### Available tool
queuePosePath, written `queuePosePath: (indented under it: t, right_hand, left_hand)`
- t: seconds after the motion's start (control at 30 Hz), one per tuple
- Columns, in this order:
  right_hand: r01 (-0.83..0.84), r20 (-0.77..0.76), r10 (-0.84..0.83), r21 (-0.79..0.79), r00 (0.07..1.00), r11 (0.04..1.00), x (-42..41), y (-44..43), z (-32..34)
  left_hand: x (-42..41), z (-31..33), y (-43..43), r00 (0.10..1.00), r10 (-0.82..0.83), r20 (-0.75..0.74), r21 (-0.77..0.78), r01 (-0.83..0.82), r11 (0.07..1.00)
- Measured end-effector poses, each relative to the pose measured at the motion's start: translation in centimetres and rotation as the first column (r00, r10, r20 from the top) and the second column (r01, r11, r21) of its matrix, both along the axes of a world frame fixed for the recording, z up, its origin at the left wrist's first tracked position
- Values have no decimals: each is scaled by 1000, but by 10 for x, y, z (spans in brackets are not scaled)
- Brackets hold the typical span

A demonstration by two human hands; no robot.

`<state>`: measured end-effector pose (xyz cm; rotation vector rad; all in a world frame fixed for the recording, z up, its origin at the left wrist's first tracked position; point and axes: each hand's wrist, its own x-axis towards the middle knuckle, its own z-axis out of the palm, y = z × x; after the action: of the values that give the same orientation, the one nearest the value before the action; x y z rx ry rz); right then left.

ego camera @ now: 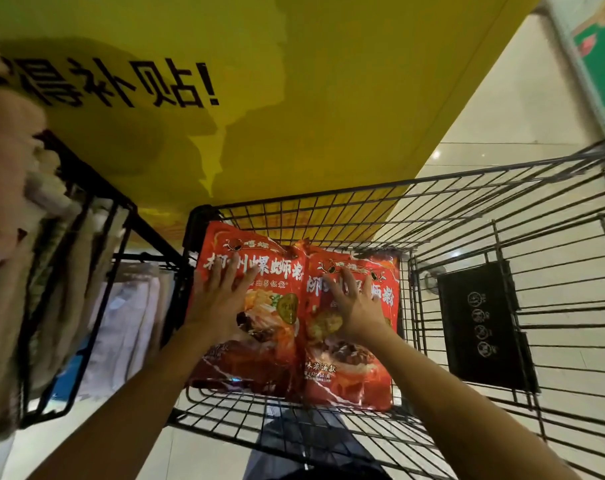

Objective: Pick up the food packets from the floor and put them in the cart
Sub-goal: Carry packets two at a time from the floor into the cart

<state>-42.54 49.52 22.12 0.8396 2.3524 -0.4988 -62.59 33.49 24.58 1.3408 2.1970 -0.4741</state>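
Your left hand (pixel 221 301) presses flat-fingered on the left packet (pixel 259 358), your right hand (pixel 356 304) likewise on the right packet (pixel 349 379), in the cart (pixel 328 216).

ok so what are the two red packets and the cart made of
The left red packet and the right red packet look like thin plastic film with a glossy finish: their printed fronts show sheen and wrinkles. The cart appears to be metal wire with a dark, possibly coated finish: thin rigid bars form an open grid. The exact coating cannot be told.
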Motion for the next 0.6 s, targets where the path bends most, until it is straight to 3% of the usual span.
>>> queuePosePath:
  t: [0.23, 0.4, 0.6]
  right_hand:
    - [11, -25, -10, 20, 1000, 1000, 2, -1, -4]
    - [-3, -59, 5, 27, 998, 1000, 1, -2, -2]
    - [55, -239, -20, 140, 971, 989, 5, 21, 35]
  left_hand:
    - [2, 6, 1, 996, -86, -14, 13, 86, 996]
    - [23, 15, 17, 962, -272, -19, 115, 272, 955]
    - [31, 47, 58, 991, -134, -3, 267, 130, 955]
